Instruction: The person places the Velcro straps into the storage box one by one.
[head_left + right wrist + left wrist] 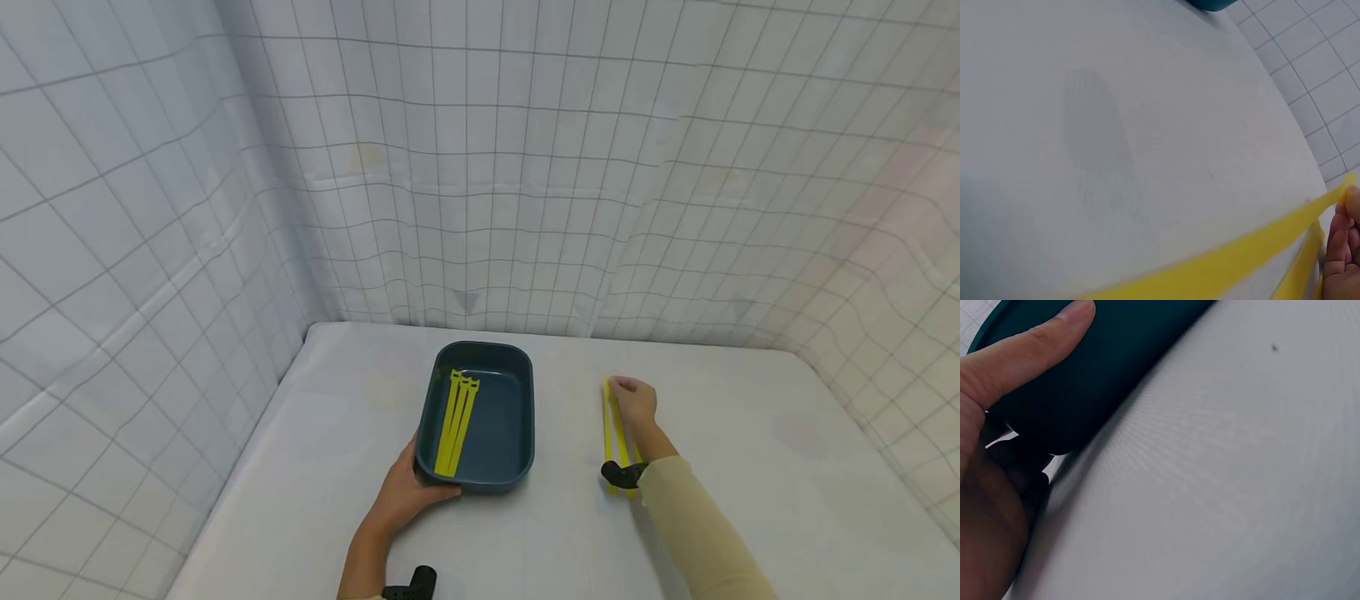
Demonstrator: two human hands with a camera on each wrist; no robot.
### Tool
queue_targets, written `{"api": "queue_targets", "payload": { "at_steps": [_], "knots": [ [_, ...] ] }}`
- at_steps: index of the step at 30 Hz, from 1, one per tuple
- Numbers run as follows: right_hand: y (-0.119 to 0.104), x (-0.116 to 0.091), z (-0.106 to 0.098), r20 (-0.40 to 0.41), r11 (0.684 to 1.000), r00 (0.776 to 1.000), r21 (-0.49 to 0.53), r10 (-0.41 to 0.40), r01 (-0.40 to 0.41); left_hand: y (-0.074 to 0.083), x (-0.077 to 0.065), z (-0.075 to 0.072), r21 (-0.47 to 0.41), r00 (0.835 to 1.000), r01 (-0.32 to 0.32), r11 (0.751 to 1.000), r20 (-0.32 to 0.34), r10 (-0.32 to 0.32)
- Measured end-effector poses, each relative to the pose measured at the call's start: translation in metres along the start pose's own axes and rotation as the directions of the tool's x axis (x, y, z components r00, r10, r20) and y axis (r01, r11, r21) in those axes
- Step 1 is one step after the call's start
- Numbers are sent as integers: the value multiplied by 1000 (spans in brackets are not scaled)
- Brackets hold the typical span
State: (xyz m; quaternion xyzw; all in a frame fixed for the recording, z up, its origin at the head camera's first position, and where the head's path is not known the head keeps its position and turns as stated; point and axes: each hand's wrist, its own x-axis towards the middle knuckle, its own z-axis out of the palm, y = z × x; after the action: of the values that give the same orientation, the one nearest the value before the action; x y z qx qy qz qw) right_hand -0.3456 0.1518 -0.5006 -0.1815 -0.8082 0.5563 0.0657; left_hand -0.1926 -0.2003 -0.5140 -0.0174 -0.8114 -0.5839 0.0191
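A dark teal rectangular tray (501, 433) rests on the white table left of centre. Several yellow hook-and-loop cable ties (454, 427) lie side by side along its left part, slotted heads at the far end. My left hand (401, 498) grips the tray's near left corner, thumb along the near wall in the left wrist view. To the right, my right hand (636, 404) pinches the far end of a yellow cable tie (607, 429). In the right wrist view this tie (1235, 256) slants up to the fingertips, with other yellow ties (1300, 269) beside it, partly hidden by the hand.
The white-covered table (570, 533) ends at a far edge against a white grid-patterned curtain (480, 208). More grid curtain hangs on the left and right sides. Black wrist straps (626, 475) sit on both wrists.
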Motion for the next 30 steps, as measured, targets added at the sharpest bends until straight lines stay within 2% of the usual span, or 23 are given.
{"api": "queue_targets", "payload": {
  "at_steps": [9, 12, 19, 30],
  "knots": [
    [1, 6, -1, 13, 998, 999, 44, 37, -37, 2, 1, -1, 2, 1000, -2, 1000, 1, 2],
    [1, 7, -2, 33, 995, 999, 89, 39, -41, 3, 1, -1, 7, 1000, -3, 1000, -1, 3],
    [-1, 5, -9, 52, 1000, 998, 12, 22, -22, 1, 1, 0, 7, 1000, -2, 1000, 6, 2],
    [-10, -5, -25, 40, 998, 997, 3, -63, 63, 3, -1, 0, 18, 1000, 9, 1000, -1, -9]
  ]
}}
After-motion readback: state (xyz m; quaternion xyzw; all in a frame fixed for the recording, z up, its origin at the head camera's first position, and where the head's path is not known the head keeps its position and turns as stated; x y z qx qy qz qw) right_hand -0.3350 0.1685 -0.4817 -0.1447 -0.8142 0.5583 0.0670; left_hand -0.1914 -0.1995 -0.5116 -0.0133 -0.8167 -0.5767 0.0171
